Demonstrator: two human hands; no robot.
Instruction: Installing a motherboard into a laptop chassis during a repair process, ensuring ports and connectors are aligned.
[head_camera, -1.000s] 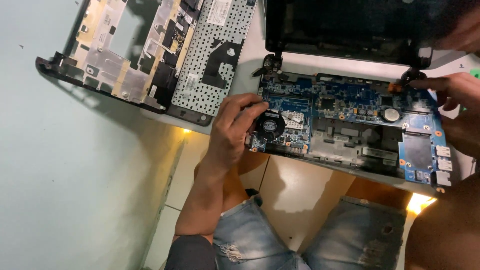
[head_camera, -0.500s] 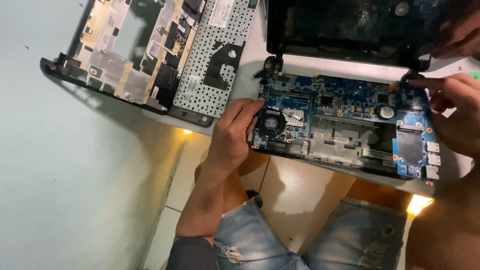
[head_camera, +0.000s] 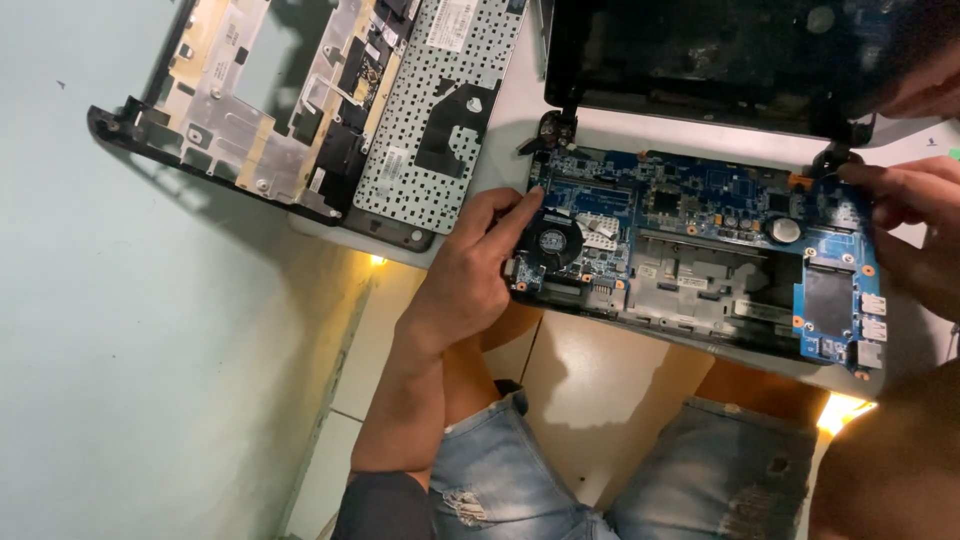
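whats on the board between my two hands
In the head view, between the left hand and right hand lies the blue motherboard: a small black fan, chips and a round silver coin cell.

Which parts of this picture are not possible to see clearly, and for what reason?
Head view only:
- Right hand: partly cut off by the right edge, so its grip on the circuit board is unclear.
- Laptop screen: its top is cut off by the upper edge.
- Left hand: covers the board's left corner beside the fan.
- Keyboard: upper part out of frame.
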